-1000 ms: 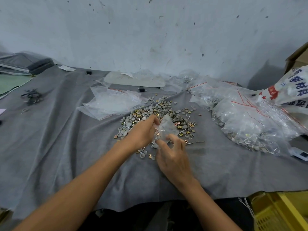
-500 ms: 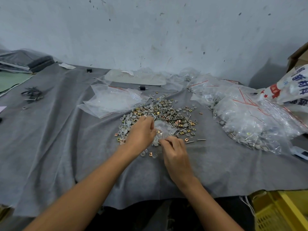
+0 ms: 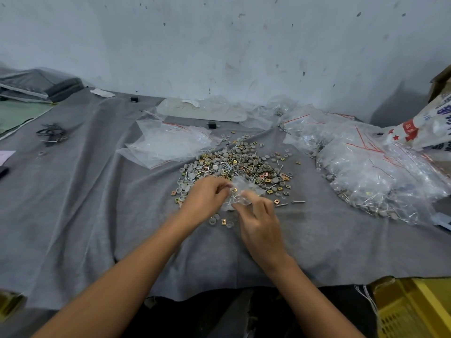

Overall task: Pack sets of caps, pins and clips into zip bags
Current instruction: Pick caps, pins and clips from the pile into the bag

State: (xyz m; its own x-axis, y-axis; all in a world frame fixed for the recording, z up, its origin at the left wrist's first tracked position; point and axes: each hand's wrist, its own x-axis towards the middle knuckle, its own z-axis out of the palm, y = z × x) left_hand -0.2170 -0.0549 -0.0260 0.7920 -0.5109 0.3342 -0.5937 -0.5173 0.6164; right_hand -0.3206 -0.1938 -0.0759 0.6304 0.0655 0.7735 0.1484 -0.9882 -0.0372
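Head view: my left hand [image 3: 205,201] and right hand [image 3: 261,228] both pinch one small zip bag [image 3: 241,191] at the loose pile's [image 3: 234,164] near edge, with filled bags [image 3: 371,181] heaped right of the pile and empty bags [image 3: 168,147] left of it, so I judge plenty remains

The left forearm [image 3: 117,284] comes in bare from the lower left and slants up toward the middle of the view. The right forearm [image 3: 310,296], also bare, rises from the bottom edge and leans leftward, so the two hands sit close together, just apart. The left hand [image 3: 205,198] lies back-up with its fingers curled in, and its blurred fingertips appear to pinch one edge of a small zip bag [image 3: 244,191]. The right hand [image 3: 261,230] is also back-up. Its thumb and forefinger nip the bag's near edge, with the other fingers loosely bent and fanned.
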